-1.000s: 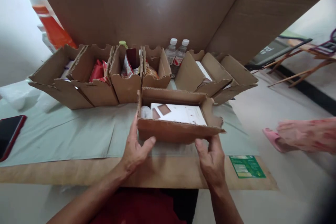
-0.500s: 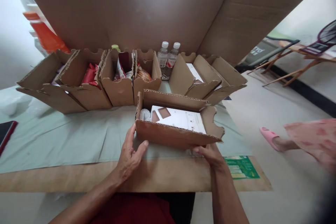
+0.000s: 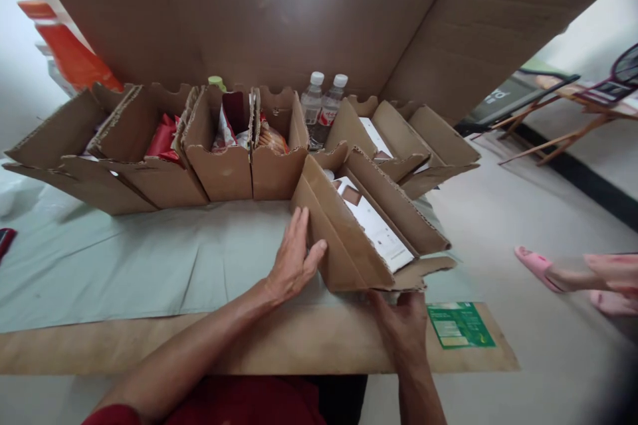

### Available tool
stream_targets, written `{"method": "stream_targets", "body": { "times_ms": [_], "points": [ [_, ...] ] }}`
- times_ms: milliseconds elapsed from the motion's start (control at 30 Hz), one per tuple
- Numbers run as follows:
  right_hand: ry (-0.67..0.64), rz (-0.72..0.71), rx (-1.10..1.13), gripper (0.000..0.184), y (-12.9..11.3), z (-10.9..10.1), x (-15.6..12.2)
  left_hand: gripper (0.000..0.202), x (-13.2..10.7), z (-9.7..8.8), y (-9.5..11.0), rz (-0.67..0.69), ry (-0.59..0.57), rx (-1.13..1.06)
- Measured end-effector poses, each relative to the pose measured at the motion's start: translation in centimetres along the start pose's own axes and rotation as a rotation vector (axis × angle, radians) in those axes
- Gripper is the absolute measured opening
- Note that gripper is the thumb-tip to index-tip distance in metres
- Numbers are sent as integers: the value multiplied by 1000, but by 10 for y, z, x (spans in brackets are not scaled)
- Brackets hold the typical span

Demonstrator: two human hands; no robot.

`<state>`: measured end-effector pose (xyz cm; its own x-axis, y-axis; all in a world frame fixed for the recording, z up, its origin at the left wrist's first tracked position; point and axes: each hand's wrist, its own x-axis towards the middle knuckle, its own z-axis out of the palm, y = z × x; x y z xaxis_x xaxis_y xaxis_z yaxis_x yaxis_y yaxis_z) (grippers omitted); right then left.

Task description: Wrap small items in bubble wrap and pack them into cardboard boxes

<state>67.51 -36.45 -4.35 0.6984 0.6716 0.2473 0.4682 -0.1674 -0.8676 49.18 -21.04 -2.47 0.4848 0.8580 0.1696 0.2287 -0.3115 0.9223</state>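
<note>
An open-topped cardboard box (image 3: 343, 239) stands at an angle on the green cloth, in front of the row of boxes. Inside it lies a white carton (image 3: 373, 224) with brown squares printed on it; something pale at its far end is mostly hidden. My left hand (image 3: 295, 259) rests flat against the box's left side, fingers stretched out and thumb apart. At the near end, my right hand (image 3: 401, 325) grips the box from below its edge, with its fingertips partly hidden.
Several cardboard boxes (image 3: 279, 172) line the back, some with packets inside. Two clear bottles (image 3: 326, 109) with white caps stand between them. A tall cardboard panel (image 3: 279, 20) rises behind. On the right, a person's foot in a pink slipper (image 3: 538, 269) is on the floor.
The held box has turned from lying crosswise to pointing away from me, and moved right. My left hand has followed it rightward along its side. The person at right has shifted.
</note>
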Motion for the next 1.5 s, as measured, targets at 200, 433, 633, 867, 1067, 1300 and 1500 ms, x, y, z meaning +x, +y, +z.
{"method": "stream_targets", "body": {
  "times_ms": [200, 433, 633, 867, 1067, 1300, 1500],
  "points": [
    [-11, 7, -138, 51, -15, 9, 11, 71, -19, 8, -4, 4, -144, -15],
    [-32, -95, -270, 56, -28, 33, 43, 69, -17, 7, -17, -3, -112, -67],
    [-92, -86, -598, 60, -56, 87, 113, 71, -15, 10, -23, -47, -50, -97],
    [-147, -58, -668, 53, -65, 115, 137, 66, -14, 12, -26, -36, -56, -90],
    [-202, -292, -378, 37, -105, 108, 105, 62, -14, 17, -31, -10, -16, -99],
    [-423, -512, -495, 54, -195, 162, 123, 59, -9, 17, -28, -23, 21, -197],
    [-431, -473, -672, 29, -203, 151, 107, 56, -38, -11, -9, -136, 230, -241]
  ]
}}
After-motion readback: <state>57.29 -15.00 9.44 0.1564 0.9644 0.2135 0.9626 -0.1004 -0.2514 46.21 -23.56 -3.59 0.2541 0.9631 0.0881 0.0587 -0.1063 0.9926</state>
